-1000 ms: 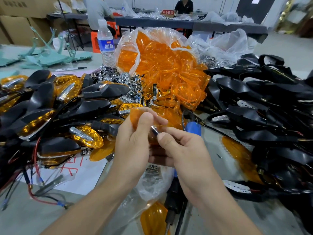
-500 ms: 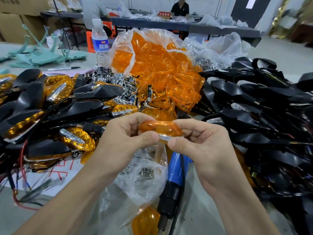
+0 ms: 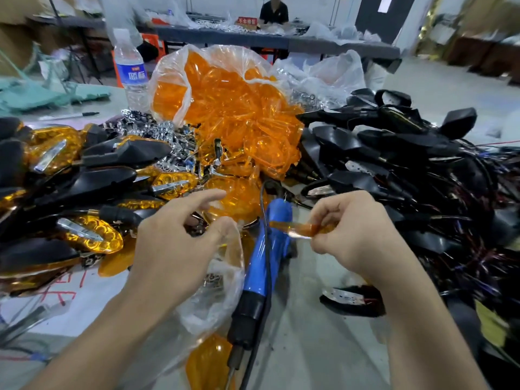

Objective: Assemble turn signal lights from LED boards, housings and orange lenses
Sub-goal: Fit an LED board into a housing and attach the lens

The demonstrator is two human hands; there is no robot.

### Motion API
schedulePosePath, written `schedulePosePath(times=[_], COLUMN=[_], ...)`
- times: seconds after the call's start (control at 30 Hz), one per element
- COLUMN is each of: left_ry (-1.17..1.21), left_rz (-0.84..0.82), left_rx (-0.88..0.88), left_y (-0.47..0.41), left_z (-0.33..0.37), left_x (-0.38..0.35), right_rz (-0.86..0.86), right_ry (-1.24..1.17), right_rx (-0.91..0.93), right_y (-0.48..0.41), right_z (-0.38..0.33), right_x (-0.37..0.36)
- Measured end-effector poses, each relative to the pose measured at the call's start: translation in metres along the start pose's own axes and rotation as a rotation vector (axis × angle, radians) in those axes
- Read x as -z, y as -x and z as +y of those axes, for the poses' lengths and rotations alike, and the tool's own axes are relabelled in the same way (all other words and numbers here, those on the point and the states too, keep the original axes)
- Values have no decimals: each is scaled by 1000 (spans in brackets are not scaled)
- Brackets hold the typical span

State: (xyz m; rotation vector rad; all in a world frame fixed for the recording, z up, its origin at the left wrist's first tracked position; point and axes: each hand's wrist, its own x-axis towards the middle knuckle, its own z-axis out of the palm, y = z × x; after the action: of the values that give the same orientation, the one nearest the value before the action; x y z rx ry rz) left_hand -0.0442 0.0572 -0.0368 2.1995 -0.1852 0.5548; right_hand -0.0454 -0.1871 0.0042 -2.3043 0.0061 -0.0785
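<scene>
The blue screwdriver (image 3: 271, 249) lies on the table (image 3: 309, 347), its body pointing away from the person, and serves as the reference. Right of it, level with its upper body, the right hand (image 3: 357, 235) pinches one orange lens (image 3: 302, 228) between thumb and curled fingers. The lens is held edge-on, clear of the table, and its free tip overlaps the screwdriver's body in view. Left of the screwdriver, the left hand (image 3: 180, 246) holds nothing: the fingers are loosely spread, the index finger extended forward. It hovers above a clear plastic bag (image 3: 222, 282) lying against the screwdriver's left side; whether the thumb touches the bag's rim cannot be determined. Beyond the screwdriver's far end stands the bag of orange lenses (image 3: 225, 108), open at the front, with lenses spilling toward the tool. Further left of the screwdriver lies a heap of assembled lights (image 3: 90, 235), black shells with orange faces. Right of the screwdriver, behind the right hand, black housings (image 3: 394, 153) with trailing wires are piled. Chrome parts (image 3: 157, 130) and a water bottle (image 3: 130, 68) sit beyond and left of the screwdriver.
</scene>
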Motion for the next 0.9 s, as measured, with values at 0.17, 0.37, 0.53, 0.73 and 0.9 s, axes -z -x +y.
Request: schedulePosePath(times=[0.17, 0.37, 0.53, 0.73, 0.9], left_ry=[-91, -96, -129, -129, -4], left_rz=[-16, -43, -65, -58, -38], left_rx=[21, -6, -23, -2, 31], left_y=[0, 2, 2, 2, 2], left_z=[-6, -1, -2, -6, -7], left_x=[-3, -7, -7, -6, -6], right_rz=[-264, 565, 420, 528, 631], right_ry=[315, -14, 445, 360, 39], right_rx=[-56, 9, -121, -57, 237], right_y=[6, -3, -20, -25, -2], right_z=[0, 6, 28, 31, -1], right_x=[10, 20, 0, -10, -12])
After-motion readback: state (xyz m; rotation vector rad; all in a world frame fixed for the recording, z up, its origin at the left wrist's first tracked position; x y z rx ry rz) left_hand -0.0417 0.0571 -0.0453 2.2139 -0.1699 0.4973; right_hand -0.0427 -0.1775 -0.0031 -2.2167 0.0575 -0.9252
